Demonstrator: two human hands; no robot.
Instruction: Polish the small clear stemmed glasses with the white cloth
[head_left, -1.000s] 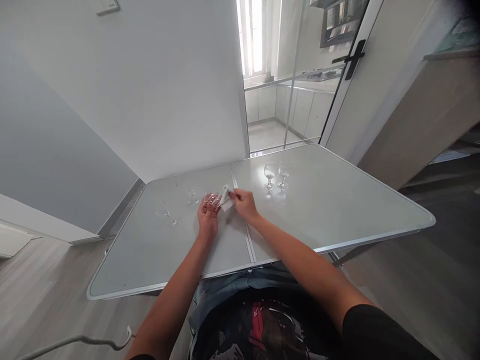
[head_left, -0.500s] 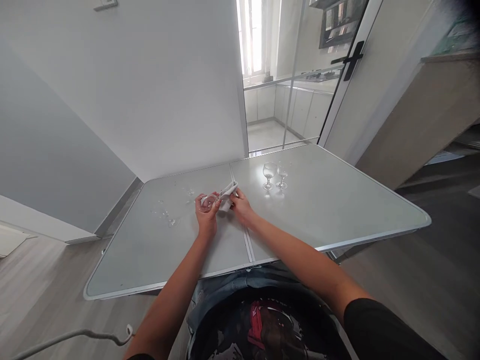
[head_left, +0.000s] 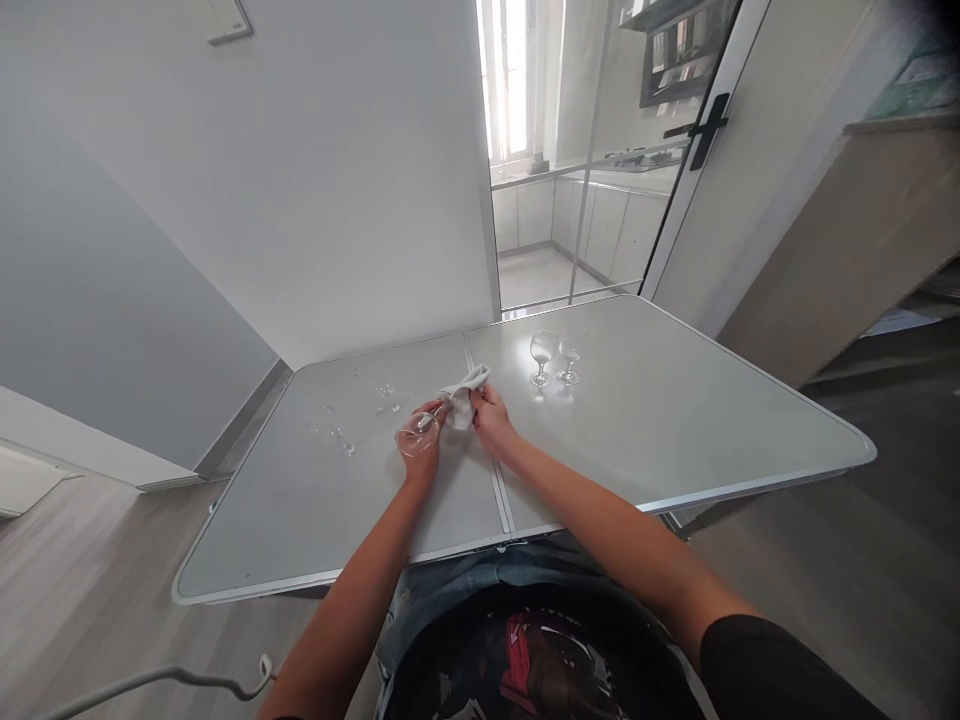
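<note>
A clear stemmed glass [head_left: 417,436] lies tilted in my left hand [head_left: 426,458], its bowl toward the lower left. My left fingers are closed around it near the stem. A white cloth [head_left: 459,408] is wrapped about the foot end of this glass. My right hand [head_left: 492,420] grips the cloth from the right side, fingers closed. The cloth hides the glass's foot. Both hands are just above the middle of the table, close together.
On the grey table [head_left: 637,430], a large stemmed glass [head_left: 541,352] and a smaller stemmed glass [head_left: 568,360] stand upright right of my hands. Several faint clear glasses [head_left: 346,444] are at the left. A wall and a glass door with a black handle [head_left: 709,130] rise behind.
My left hand has shifted its hold from the bowl toward the stem, so the bowl shows more. The cloth now covers the foot end, and my right hand has moved slightly right.
</note>
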